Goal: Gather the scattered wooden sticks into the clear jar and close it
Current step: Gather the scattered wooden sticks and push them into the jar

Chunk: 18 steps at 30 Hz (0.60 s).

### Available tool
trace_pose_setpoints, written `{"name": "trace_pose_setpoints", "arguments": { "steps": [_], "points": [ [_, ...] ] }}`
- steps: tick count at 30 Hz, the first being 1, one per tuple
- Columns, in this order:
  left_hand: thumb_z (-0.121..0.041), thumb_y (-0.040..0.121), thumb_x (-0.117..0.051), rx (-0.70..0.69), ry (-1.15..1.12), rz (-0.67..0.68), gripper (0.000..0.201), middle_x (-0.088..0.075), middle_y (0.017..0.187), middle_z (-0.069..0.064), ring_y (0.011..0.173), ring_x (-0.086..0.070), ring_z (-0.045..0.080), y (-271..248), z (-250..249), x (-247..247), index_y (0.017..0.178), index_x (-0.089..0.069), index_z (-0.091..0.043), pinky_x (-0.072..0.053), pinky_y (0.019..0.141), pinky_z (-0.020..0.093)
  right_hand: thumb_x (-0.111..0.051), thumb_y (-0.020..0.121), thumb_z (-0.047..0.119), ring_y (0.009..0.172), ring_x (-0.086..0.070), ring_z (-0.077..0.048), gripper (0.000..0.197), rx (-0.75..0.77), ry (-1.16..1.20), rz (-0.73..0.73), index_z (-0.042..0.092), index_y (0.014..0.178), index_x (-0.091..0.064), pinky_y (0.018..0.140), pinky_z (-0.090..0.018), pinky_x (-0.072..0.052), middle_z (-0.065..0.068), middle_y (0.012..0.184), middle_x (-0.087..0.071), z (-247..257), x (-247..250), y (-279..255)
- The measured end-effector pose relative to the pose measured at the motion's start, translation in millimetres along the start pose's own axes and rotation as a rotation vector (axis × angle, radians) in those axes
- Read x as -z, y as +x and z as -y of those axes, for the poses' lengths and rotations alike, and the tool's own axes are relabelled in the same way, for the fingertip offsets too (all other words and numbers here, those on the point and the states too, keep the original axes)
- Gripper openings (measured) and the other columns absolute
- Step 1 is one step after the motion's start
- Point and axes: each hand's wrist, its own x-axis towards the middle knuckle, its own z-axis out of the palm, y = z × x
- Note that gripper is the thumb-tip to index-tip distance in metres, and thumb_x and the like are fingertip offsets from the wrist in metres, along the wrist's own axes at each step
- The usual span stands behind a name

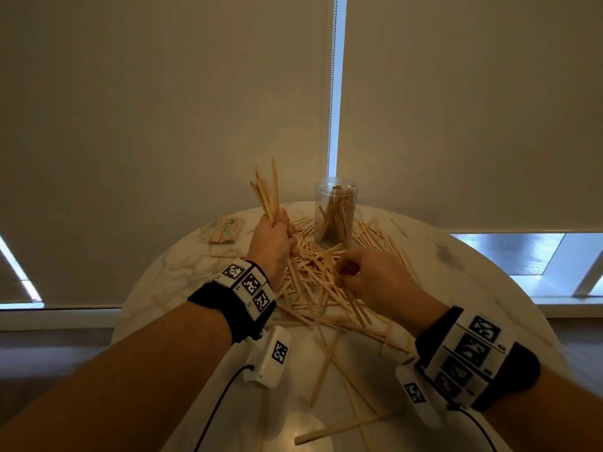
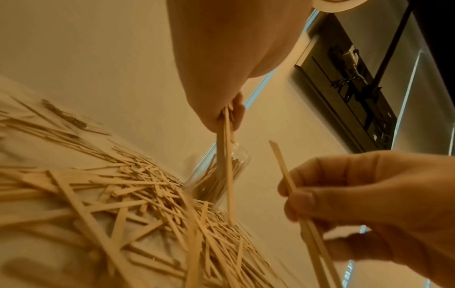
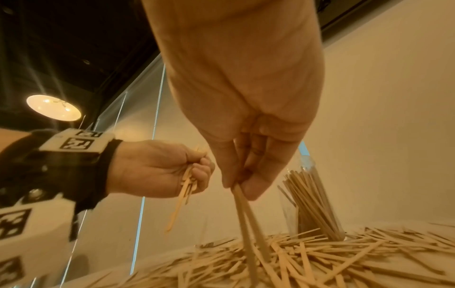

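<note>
A clear jar (image 1: 336, 213) stands upright and lidless at the back of the round marble table (image 1: 489, 305), partly filled with wooden sticks. Many loose sticks (image 1: 310, 282) lie in a heap in front of it. My left hand (image 1: 274, 243) is raised left of the jar and grips a bundle of sticks (image 1: 266, 194) that fans upward. My right hand (image 1: 368, 278) hovers over the heap and pinches a few sticks (image 3: 248, 218) whose lower ends reach down into the pile. The jar (image 3: 312, 206) appears behind my right hand in the right wrist view. No lid is visible.
A wrapped pack of sticks (image 1: 227, 230) lies at the table's back left. Stray sticks (image 1: 339, 432) reach toward the near edge. Drawn window blinds (image 1: 163, 125) hang close behind the table.
</note>
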Motion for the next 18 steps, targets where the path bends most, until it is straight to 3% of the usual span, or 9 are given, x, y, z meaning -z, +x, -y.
{"name": "trace_pose_setpoints", "arguments": {
  "steps": [3, 6, 8, 10, 12, 14, 15, 17, 18],
  "points": [
    [-0.031, 0.108, -0.037, 0.107, 0.025, 0.062, 0.024, -0.060, 0.085, 0.006, 0.061, -0.057, 0.013, -15.5, -0.7, -3.6, 0.103, -0.052, -0.013, -0.049, 0.052, 0.026, -0.070, 0.090, 0.021, 0.072, -0.070, -0.010, 0.005, 0.007, 0.218, -0.080, 0.022, 0.090, -0.065, 0.071, -0.031, -0.061, 0.004, 0.081, -0.070, 3.9, 9.7, 5.7],
    [-0.033, 0.109, -0.033, 0.196, 0.046, 0.260, 0.031, -0.070, 0.095, 0.011, 0.074, -0.070, 0.022, -42.8, 0.0, -15.8, 0.117, -0.057, -0.015, -0.058, 0.066, 0.038, -0.074, 0.088, 0.026, 0.069, -0.071, -0.014, 0.010, 0.069, 0.335, -0.161, 0.020, 0.085, -0.065, 0.070, -0.039, -0.062, -0.001, 0.077, -0.071, 13.4, 15.4, 13.5],
    [-0.032, 0.110, -0.030, 0.186, 0.063, 0.325, 0.036, -0.066, 0.084, 0.008, 0.062, -0.062, 0.017, -55.5, 2.4, -25.4, 0.121, -0.059, -0.014, -0.055, 0.058, 0.033, -0.076, 0.086, 0.030, 0.068, -0.069, -0.013, 0.015, 0.082, 0.363, -0.183, 0.018, 0.083, -0.066, 0.068, -0.036, -0.059, 0.000, 0.075, -0.071, 17.8, 19.8, 19.2],
    [-0.031, 0.110, -0.029, 0.165, 0.046, 0.302, 0.037, -0.051, 0.069, 0.003, 0.050, -0.043, 0.011, -59.7, 3.8, -31.8, 0.124, -0.057, -0.012, -0.038, 0.044, 0.024, -0.078, 0.083, 0.033, 0.070, -0.066, -0.012, 0.019, 0.088, 0.311, -0.183, 0.018, 0.086, -0.067, 0.067, -0.034, -0.054, 0.002, 0.077, -0.070, 20.0, 26.2, 23.9],
    [-0.040, 0.109, -0.030, 0.151, 0.056, 0.286, 0.038, -0.041, 0.062, -0.003, 0.046, -0.032, 0.008, -60.8, 3.8, -33.6, 0.119, -0.057, -0.015, -0.027, 0.041, 0.021, -0.077, 0.084, 0.033, 0.079, -0.066, -0.009, 0.030, 0.077, 0.316, -0.158, 0.019, 0.106, -0.062, 0.068, -0.028, -0.056, 0.005, 0.092, -0.068, 24.8, 34.0, 25.4],
    [-0.057, 0.103, -0.032, 0.131, 0.119, 0.339, 0.048, -0.038, 0.059, -0.005, 0.044, -0.030, 0.007, -65.3, 3.4, -34.0, 0.110, -0.056, -0.016, -0.026, 0.041, 0.020, -0.071, 0.090, 0.029, 0.086, -0.063, -0.004, 0.052, 0.059, 0.395, -0.169, 0.019, 0.134, -0.045, 0.060, -0.013, -0.051, 0.011, 0.107, -0.060, 31.5, 44.0, 26.8],
    [-0.063, 0.099, -0.032, 0.121, 0.154, 0.390, 0.052, -0.037, 0.059, -0.006, 0.044, -0.029, 0.007, -69.1, 3.2, -34.5, 0.103, -0.054, -0.016, -0.025, 0.041, 0.021, -0.066, 0.093, 0.029, 0.091, -0.064, -0.006, 0.061, 0.056, 0.409, -0.188, 0.020, 0.144, -0.034, 0.062, -0.012, -0.051, 0.011, 0.116, -0.056, 34.3, 48.9, 28.1],
    [-0.066, 0.096, -0.036, 0.114, 0.210, 0.496, 0.052, -0.035, 0.058, -0.007, 0.045, -0.027, 0.008, -77.3, 2.2, -36.8, 0.087, -0.050, -0.017, -0.024, 0.041, 0.021, -0.056, 0.099, 0.032, 0.100, -0.064, -0.017, 0.056, 0.062, 0.349, -0.221, 0.020, 0.148, -0.032, 0.078, -0.027, -0.056, 0.006, 0.127, -0.052, 37.5, 55.2, 33.6],
    [-0.065, 0.096, -0.039, 0.117, 0.223, 0.539, 0.049, -0.034, 0.058, -0.007, 0.044, -0.026, 0.008, -80.0, 1.5, -38.5, 0.081, -0.045, -0.018, -0.024, 0.041, 0.021, -0.051, 0.100, 0.032, 0.100, -0.065, -0.019, 0.044, 0.069, 0.286, -0.220, 0.017, 0.142, -0.044, 0.084, -0.034, -0.057, 0.004, 0.125, -0.058, 39.0, 57.2, 35.5]
  ]
}}
